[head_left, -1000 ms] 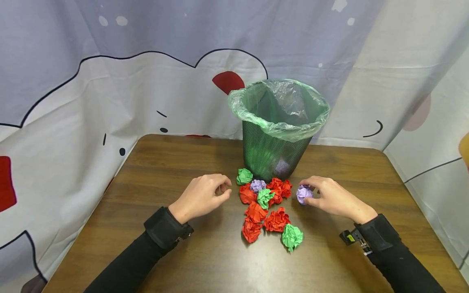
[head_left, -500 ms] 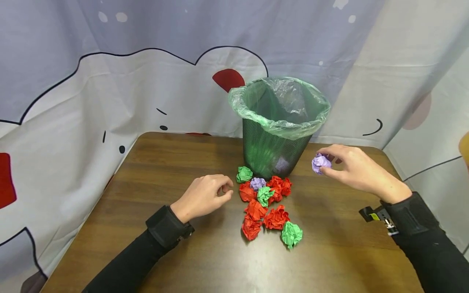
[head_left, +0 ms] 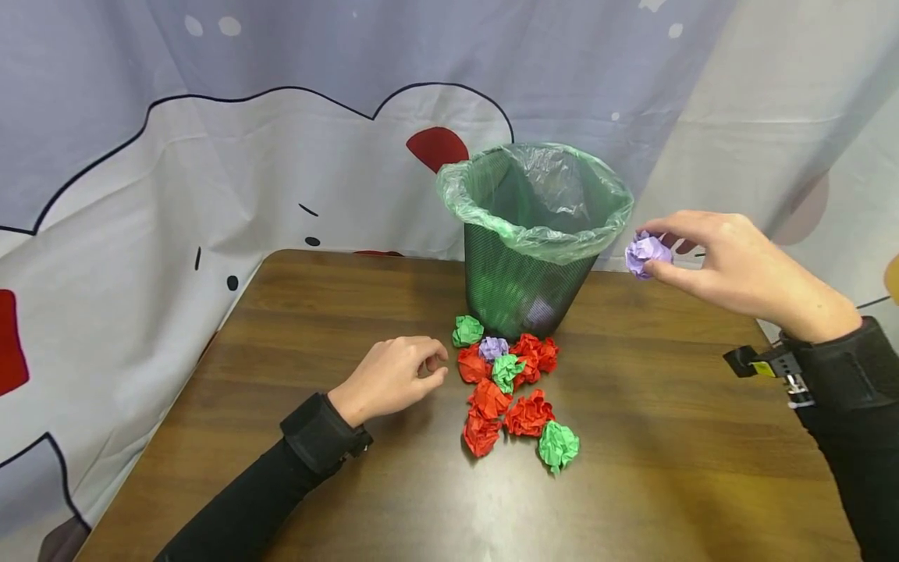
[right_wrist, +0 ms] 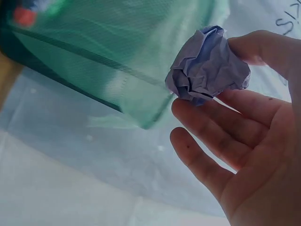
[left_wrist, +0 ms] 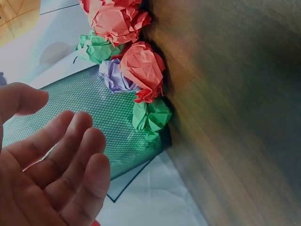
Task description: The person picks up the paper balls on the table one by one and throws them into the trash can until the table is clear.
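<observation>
My right hand [head_left: 744, 265] pinches a crumpled purple paper ball [head_left: 648, 254] between thumb and fingers, raised just right of the bin's rim. In the right wrist view the purple paper ball [right_wrist: 207, 68] sits at the fingertips, with the green-lined bin [right_wrist: 84, 61] beyond. My left hand [head_left: 393, 376] hovers low left of the pile, fingers loosely curved and holding nothing. Beside it lie red paper balls [head_left: 530, 414], green paper balls [head_left: 558, 446] and another purple paper ball [head_left: 493, 349]. The left wrist view shows the bare left palm [left_wrist: 56, 174] facing these balls.
A mesh waste bin [head_left: 520, 289] with a green plastic liner [head_left: 562, 248] stands at the table's back edge, and a purple patch shows through its lower mesh. The brown wooden table [head_left: 337, 304] runs up to a printed curtain [head_left: 232, 179] behind and at the right.
My right hand has lifted the purple paper ball off the table, moving up and to the right to the height of the bin's rim. The left hand has hardly moved.
</observation>
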The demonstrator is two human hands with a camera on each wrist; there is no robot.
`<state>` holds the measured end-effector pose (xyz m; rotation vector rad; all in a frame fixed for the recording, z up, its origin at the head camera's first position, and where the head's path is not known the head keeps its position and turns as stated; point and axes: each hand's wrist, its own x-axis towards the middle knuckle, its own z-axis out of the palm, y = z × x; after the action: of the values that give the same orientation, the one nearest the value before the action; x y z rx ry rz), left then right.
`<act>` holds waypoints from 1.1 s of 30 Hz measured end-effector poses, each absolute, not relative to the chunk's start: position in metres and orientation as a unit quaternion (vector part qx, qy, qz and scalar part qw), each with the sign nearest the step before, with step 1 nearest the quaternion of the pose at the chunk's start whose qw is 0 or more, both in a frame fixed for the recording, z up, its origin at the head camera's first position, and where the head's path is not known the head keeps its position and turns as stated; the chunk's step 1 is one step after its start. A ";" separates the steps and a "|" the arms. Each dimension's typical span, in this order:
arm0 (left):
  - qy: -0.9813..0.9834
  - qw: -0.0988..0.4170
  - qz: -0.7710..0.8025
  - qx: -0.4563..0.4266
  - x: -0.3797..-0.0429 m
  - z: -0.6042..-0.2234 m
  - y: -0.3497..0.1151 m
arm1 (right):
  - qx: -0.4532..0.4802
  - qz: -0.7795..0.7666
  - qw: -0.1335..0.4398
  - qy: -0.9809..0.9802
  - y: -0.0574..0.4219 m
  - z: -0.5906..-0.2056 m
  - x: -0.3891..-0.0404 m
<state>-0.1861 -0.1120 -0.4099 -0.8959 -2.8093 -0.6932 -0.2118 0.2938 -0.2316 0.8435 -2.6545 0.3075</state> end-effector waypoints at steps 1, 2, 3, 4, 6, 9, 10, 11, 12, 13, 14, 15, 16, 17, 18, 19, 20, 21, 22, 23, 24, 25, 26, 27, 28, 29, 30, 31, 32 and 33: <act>-0.927 0.054 -0.226 -0.295 -0.186 -0.410 -0.112 | 0.296 0.110 0.173 -0.933 0.294 -0.226 -0.212; -0.928 0.051 -0.223 -0.295 -0.186 -0.411 -0.112 | 0.297 0.113 0.176 -0.932 0.294 -0.221 -0.212; -0.929 0.049 -0.220 -0.294 -0.186 -0.411 -0.112 | 0.298 0.113 0.181 -0.930 0.294 -0.216 -0.213; -0.930 0.046 -0.218 -0.293 -0.186 -0.412 -0.112 | 0.299 0.113 0.185 -0.929 0.293 -0.212 -0.213; -0.931 0.041 -0.213 -0.293 -0.185 -0.412 -0.111 | 0.300 0.115 0.191 -0.927 0.291 -0.203 -0.215; -0.932 0.037 -0.209 -0.293 -0.184 -0.414 -0.111 | 0.306 0.116 0.197 -0.924 0.287 -0.192 -0.220; -0.932 0.036 -0.207 -0.294 -0.184 -0.414 -0.111 | 0.308 0.116 0.200 -0.923 0.285 -0.189 -0.222; -0.932 0.035 -0.206 -0.295 -0.184 -0.415 -0.111 | 0.309 0.118 0.201 -0.922 0.284 -0.186 -0.224; -0.932 0.034 -0.206 -0.296 -0.183 -0.415 -0.111 | 0.310 0.119 0.202 -0.921 0.282 -0.183 -0.227; -0.932 0.032 -0.205 -0.296 -0.183 -0.415 -0.111 | 0.312 0.119 0.202 -0.921 0.280 -0.180 -0.229; -0.932 0.031 -0.204 -0.297 -0.183 -0.416 -0.111 | 0.315 0.119 0.202 -0.920 0.278 -0.178 -0.232; -0.932 0.028 -0.202 -0.298 -0.182 -0.416 -0.111 | 0.317 0.116 0.201 -0.920 0.275 -0.176 -0.235; -0.933 0.027 -0.201 -0.299 -0.182 -0.417 -0.111 | 0.318 0.116 0.200 -0.919 0.273 -0.174 -0.239; -0.933 0.025 -0.201 -0.299 -0.182 -0.418 -0.111 | 0.320 0.113 0.198 -0.920 0.271 -0.173 -0.242; -0.933 0.023 -0.200 -0.299 -0.182 -0.418 -0.111 | 0.322 0.109 0.195 -0.920 0.268 -0.172 -0.245; -0.933 0.023 -0.199 -0.299 -0.181 -0.419 -0.111 | 0.323 0.106 0.191 -0.921 0.265 -0.170 -0.248; -0.933 0.022 -0.198 -0.300 -0.181 -0.419 -0.111 | 0.322 0.103 0.186 -0.922 0.263 -0.169 -0.251; -0.933 0.022 -0.197 -0.300 -0.181 -0.419 -0.111 | 0.320 0.101 0.179 -0.925 0.260 -0.168 -0.254; -0.933 0.022 -0.197 -0.300 -0.181 -0.420 -0.111 | 0.319 0.099 0.172 -0.927 0.257 -0.167 -0.257; -0.933 0.021 -0.197 -0.299 -0.181 -0.420 -0.111 | 0.317 0.096 0.164 -0.929 0.255 -0.166 -0.260; -0.934 0.020 -0.196 -0.299 -0.181 -0.420 -0.110 | 0.313 0.094 0.155 -0.932 0.252 -0.166 -0.263; -0.934 0.020 -0.195 -0.299 -0.181 -0.421 -0.110 | 0.311 0.093 0.147 -0.934 0.250 -0.165 -0.266; -0.934 0.019 -0.195 -0.299 -0.181 -0.421 -0.110 | 0.309 0.090 0.139 -0.936 0.247 -0.165 -0.269; -0.934 0.019 -0.195 -0.299 -0.181 -0.421 -0.110 | 0.308 0.088 0.133 -0.938 0.245 -0.165 -0.272; -0.934 0.018 -0.194 -0.298 -0.181 -0.422 -0.110 | 0.308 0.084 0.127 -0.939 0.243 -0.165 -0.275; -0.934 0.020 -0.193 -0.299 -0.181 -0.422 -0.110 | 0.307 0.082 0.120 -0.941 0.241 -0.165 -0.278; -0.934 0.022 -0.193 -0.300 -0.180 -0.422 -0.110 | 0.304 0.081 0.114 -0.942 0.239 -0.166 -0.281; -0.934 0.024 -0.192 -0.301 -0.180 -0.422 -0.109 | 0.302 0.081 0.107 -0.944 0.238 -0.166 -0.283; -0.933 0.026 -0.193 -0.302 -0.179 -0.422 -0.109 | 0.298 0.081 0.099 -0.946 0.237 -0.166 -0.285; -0.933 0.028 -0.193 -0.302 -0.179 -0.422 -0.109 | 0.295 0.083 0.091 -0.947 0.236 -0.166 -0.286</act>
<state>-0.1785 -0.1089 -0.4220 -0.9334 -2.8807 -0.5958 -0.2863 0.2363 -0.1664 0.8771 -2.8152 0.2467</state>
